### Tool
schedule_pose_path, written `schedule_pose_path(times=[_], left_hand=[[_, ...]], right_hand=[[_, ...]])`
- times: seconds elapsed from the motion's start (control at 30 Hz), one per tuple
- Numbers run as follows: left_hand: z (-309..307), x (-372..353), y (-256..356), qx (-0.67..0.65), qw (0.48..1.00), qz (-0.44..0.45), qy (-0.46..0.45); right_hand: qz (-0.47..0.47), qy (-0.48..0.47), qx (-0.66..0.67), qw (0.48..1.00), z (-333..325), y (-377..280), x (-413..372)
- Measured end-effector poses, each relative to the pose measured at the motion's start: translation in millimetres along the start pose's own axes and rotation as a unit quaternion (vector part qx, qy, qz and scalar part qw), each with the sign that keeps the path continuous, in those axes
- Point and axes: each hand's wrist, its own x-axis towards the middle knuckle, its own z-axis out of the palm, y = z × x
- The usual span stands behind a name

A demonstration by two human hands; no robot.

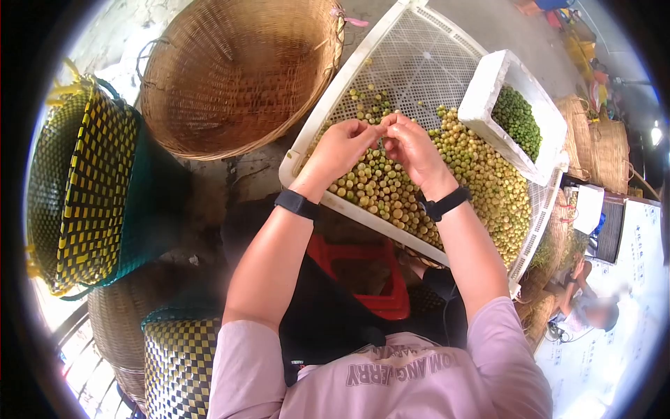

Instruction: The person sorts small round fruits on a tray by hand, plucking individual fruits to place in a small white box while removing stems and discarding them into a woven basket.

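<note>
L hand (pixel 340 150) and R hand (pixel 417 150) meet over white perf. plastic tray (pixel 419 56), each grip pinched closed, fingertips touching; held item, if any, can't be discerned. Small round yellow-green fruits (pixel 399 195) lie loose in tray, below hands; white rect. foam box (pixel 481 91) w/ small green fruits (pixel 516 120) stands at tray's R side.

Single head-worn view, wide, round-edged; looks forward and down past shirt (pixel 426 387) onto nearby tray (pixel 412 59).

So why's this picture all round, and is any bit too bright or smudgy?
Head view: probably a wide lens, as dark, curved edges frame it; head view, right: a lamp glares white, and another person's head is smudged; head view, middle: the fingers and round fruits look fairly clear.
</note>
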Motion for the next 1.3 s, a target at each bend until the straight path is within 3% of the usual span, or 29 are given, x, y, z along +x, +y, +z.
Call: schedule_pose_path(times=[0.13,0.2,0.27,0.37,0.43,0.7,0.87,1.0,1.17,1.3], left_hand=[[0,-1,1,-0.010,0.999,0.013,-0.028],[0,-1,2,-0.046,0.998,0.006,-0.037],[-2,-3,7,-0.180,0.981,-0.035,-0.057],[-5,-3,9,-0.257,0.963,-0.039,-0.063],[-6,-5,13,-0.313,0.947,-0.040,-0.069],[-4,-5,11,-0.246,0.966,-0.032,-0.078],[-4,-5,13,-0.321,0.946,-0.028,-0.028],[-5,-6,13,-0.323,0.945,-0.021,-0.042],[-4,-6,12,-0.317,0.948,-0.015,-0.031],[-3,-5,13,-0.338,0.941,-0.023,0.014]], right_hand=[[-0.008,-0.019,0.019,1.000,-3,0,-5],[0.008,-0.022,0.092,0.995,-2,1,-9],[0.007,-0.018,0.116,0.993,-9,5,-10],[-0.003,0.036,0.124,0.992,-7,7,-19],[0.007,0.021,0.134,0.991,-5,9,-26],[0.029,-0.013,0.115,0.993,11,7,-36],[-0.023,-0.026,0.217,0.975,9,16,-38],[-0.012,-0.051,0.222,0.974,7,15,-43],[-0.013,-0.016,0.089,0.996,13,15,-48],[-0.028,-0.041,0.158,0.986,9,19,-48]])
